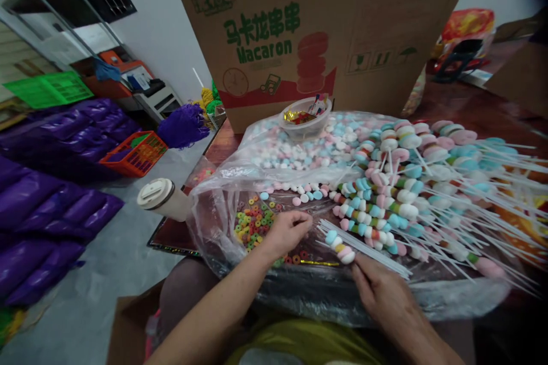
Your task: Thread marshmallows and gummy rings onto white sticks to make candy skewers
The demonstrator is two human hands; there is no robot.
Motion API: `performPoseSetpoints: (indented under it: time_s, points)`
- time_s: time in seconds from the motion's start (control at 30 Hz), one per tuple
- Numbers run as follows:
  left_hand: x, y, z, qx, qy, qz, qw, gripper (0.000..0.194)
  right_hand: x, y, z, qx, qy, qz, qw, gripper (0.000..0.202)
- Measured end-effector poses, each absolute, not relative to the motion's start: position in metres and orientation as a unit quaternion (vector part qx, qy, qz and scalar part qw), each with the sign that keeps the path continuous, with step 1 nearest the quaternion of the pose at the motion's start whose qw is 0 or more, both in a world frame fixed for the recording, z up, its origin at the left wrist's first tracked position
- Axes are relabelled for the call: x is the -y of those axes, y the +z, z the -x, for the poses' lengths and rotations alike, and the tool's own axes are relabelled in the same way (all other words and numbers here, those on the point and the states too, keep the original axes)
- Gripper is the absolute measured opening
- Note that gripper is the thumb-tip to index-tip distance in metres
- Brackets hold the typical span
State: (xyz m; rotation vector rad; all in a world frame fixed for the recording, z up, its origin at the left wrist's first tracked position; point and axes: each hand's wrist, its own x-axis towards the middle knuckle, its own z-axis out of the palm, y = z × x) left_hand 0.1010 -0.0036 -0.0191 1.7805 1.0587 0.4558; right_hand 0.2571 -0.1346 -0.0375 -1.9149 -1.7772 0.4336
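Note:
My right hand (379, 288) is closed round the lower end of a candy skewer (341, 247), strung with blue, white, pink and yellow pieces. Its strung end points up and left. My left hand (287, 234) is pinched just left of that skewer, with thumb and fingertips together. Whatever it may hold is too small to tell. Under and beside that hand lie small ring candies (257, 221) in red, yellow, green and purple. Bare white sticks (370, 251) lie in a bundle behind the held skewer. Several finished skewers (394, 194) are piled to the right.
Loose pastel marshmallows (278, 151) spread over clear plastic sheeting (214, 205). A bowl (308, 120) with shiny wrappers sits among them. Behind stands a tall cardboard box (342, 28). A lidded cup (162, 198) is at the table's left edge; purple bags (47, 222) lie beyond.

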Motion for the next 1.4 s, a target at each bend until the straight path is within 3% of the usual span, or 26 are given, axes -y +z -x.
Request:
performPoseSetpoints:
  time_s: [0.1, 0.2, 0.3, 0.57, 0.67, 0.83, 0.93, 1.2, 1.3, 1.4]
  points:
    - [0.023, -0.02, -0.078, -0.446, 0.235, -0.569, 0.65, 0.024, 0.131, -0.034, -0.244, 0.661, 0.189, 0.677, 0.261, 0.027]
    - [0.039, -0.021, -0.058, -0.433, 0.29, -0.458, 0.721, 0.024, 0.127, -0.033, -0.237, 0.653, 0.203, 0.662, 0.307, 0.026]
    - [0.045, -0.02, -0.048, -0.395, 0.321, -0.337, 0.792, 0.023, 0.127, -0.032, -0.232, 0.675, 0.231, 0.637, 0.293, 0.027]
    - [0.046, -0.023, -0.047, -0.337, 0.326, -0.17, 0.867, 0.02, 0.127, -0.02, -0.215, 0.702, 0.277, 0.616, 0.224, 0.027]
    - [0.05, -0.023, -0.046, -0.374, 0.344, -0.212, 0.835, 0.018, 0.126, -0.019, -0.21, 0.695, 0.283, 0.622, 0.222, 0.027]
    - [0.065, -0.023, -0.043, -0.484, 0.371, -0.43, 0.666, 0.027, 0.131, -0.022, -0.201, 0.704, 0.28, 0.612, 0.229, 0.026]
    - [0.071, -0.027, -0.044, -0.527, 0.366, -0.45, 0.621, 0.032, 0.135, -0.024, -0.197, 0.712, 0.256, 0.618, 0.214, 0.025]
    - [0.069, -0.034, -0.053, -0.57, 0.43, -0.459, 0.529, 0.028, 0.131, -0.01, -0.183, 0.763, 0.06, 0.64, 0.073, 0.022]
    - [0.068, -0.032, -0.047, -0.569, 0.43, -0.536, 0.451, 0.024, 0.129, -0.004, -0.177, 0.772, 0.056, 0.633, 0.026, 0.029]
    - [0.069, -0.03, -0.04, -0.545, 0.405, -0.584, 0.444, 0.02, 0.129, -0.004, -0.175, 0.774, 0.078, 0.628, 0.013, 0.031]
